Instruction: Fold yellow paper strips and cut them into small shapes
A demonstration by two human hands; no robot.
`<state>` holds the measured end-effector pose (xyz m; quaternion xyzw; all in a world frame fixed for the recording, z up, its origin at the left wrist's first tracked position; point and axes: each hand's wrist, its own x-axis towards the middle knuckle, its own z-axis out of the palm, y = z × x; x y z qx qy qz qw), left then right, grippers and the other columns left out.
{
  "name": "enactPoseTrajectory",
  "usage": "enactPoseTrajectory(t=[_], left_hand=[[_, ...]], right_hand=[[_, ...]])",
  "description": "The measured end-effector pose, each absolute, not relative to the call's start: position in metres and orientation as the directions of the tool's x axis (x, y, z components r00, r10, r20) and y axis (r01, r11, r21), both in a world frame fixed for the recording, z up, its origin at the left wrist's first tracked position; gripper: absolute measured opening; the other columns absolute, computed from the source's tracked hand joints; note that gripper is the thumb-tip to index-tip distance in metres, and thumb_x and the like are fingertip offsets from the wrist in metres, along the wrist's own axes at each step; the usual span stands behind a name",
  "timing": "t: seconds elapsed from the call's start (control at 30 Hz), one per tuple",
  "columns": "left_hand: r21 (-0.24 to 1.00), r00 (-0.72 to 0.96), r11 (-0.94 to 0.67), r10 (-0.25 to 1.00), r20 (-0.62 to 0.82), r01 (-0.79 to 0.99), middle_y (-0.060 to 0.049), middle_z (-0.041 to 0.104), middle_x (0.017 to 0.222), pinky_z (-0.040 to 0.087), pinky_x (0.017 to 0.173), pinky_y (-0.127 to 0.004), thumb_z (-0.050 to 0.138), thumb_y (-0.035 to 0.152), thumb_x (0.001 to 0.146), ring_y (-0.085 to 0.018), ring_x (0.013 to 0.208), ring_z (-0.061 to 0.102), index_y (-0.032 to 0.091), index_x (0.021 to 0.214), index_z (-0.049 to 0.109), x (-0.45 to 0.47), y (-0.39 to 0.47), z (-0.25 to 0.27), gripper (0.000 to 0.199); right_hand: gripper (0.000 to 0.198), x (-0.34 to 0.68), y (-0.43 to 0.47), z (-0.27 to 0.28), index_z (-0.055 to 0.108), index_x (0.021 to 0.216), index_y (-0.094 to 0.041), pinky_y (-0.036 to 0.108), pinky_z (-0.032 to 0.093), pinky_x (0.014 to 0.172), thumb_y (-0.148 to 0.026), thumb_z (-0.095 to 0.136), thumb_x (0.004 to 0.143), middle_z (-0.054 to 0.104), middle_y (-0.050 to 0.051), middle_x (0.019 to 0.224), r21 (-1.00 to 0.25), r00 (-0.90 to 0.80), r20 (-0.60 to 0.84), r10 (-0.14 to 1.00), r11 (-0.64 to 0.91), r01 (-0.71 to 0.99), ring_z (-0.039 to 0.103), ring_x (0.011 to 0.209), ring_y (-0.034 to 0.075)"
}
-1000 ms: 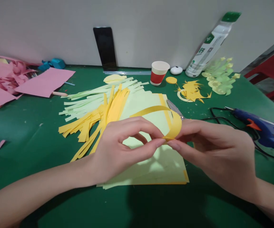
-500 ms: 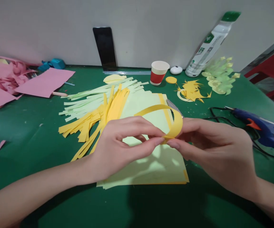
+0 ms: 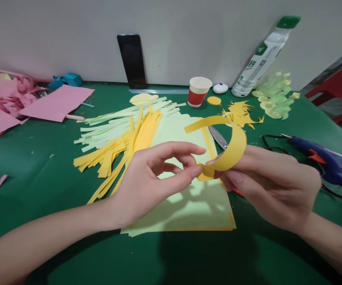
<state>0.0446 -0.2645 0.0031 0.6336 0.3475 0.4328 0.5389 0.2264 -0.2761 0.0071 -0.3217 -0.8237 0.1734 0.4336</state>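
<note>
A curled yellow paper strip (image 3: pixel 236 146) is held up between my hands, its free end curving over to the left. My right hand (image 3: pixel 273 186) pinches it low on the curl. The thumb and a bent finger of my left hand (image 3: pixel 156 180) close on its folded end, while the index finger is lifted off. Beneath lies a stack of pale green paper sheets (image 3: pixel 177 209), with yellow edges showing. Scissors (image 3: pixel 219 138) rest partly behind my right hand. Left of the stack, loose yellow strips (image 3: pixel 144 130) and pale green strips (image 3: pixel 99 132) are bunched together.
A blue glue gun (image 3: pixel 322 154) with its cord lies at right. Along the back stand a paper cup (image 3: pixel 200 92), a black phone (image 3: pixel 132 61) and a leaning bottle (image 3: pixel 263 59). Yellow spiky cutouts (image 3: pixel 240 113) lie nearby; pink paper (image 3: pixel 58 102) is at left.
My right hand has slid along the strip, away from my left fingertips. The curl has shifted right and opened, its free end now showing. My left index finger has lifted.
</note>
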Motion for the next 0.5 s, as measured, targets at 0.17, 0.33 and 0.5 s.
enactPoseTrajectory(t=[0.17,0.33,0.5], left_hand=[[0.988,0.426,-0.077,0.896,0.127,-0.134,0.002,0.062,0.071,0.053,0.057,-0.015,0.064,0.014,0.074,-0.007,0.060,0.060,0.020,0.092,0.062,0.045,-0.263,0.000,0.020],[0.982,0.457,0.029,0.887,0.062,-0.189,0.002,0.061,0.069,0.053,0.058,-0.016,0.063,0.014,0.075,-0.007,0.059,0.060,0.019,0.092,0.062,0.044,-0.264,0.001,0.018],[0.973,0.511,0.149,0.859,-0.040,-0.175,0.003,0.061,0.066,0.054,0.058,-0.017,0.061,0.014,0.076,-0.007,0.057,0.059,0.018,0.089,0.062,0.047,-0.263,0.005,0.014]], right_hand=[[0.025,0.228,-0.268,0.005,0.057,0.074,-0.023,0.020,0.046,0.047,0.002,0.051,0.072,0.065,0.004,0.065,-0.272,-0.486,0.716,0.502,0.841,0.468,0.060,0.058,0.011],[0.016,0.231,-0.264,0.004,0.058,0.075,-0.022,0.019,0.047,0.048,-0.006,0.059,0.072,0.069,0.007,0.066,-0.034,-0.592,0.726,0.350,0.878,0.478,0.063,0.056,0.012],[0.013,0.231,-0.268,0.006,0.056,0.072,-0.021,0.023,0.043,0.043,-0.009,0.057,0.074,0.068,0.005,0.058,0.053,-0.606,0.721,0.338,0.844,0.533,0.058,0.044,0.011]])
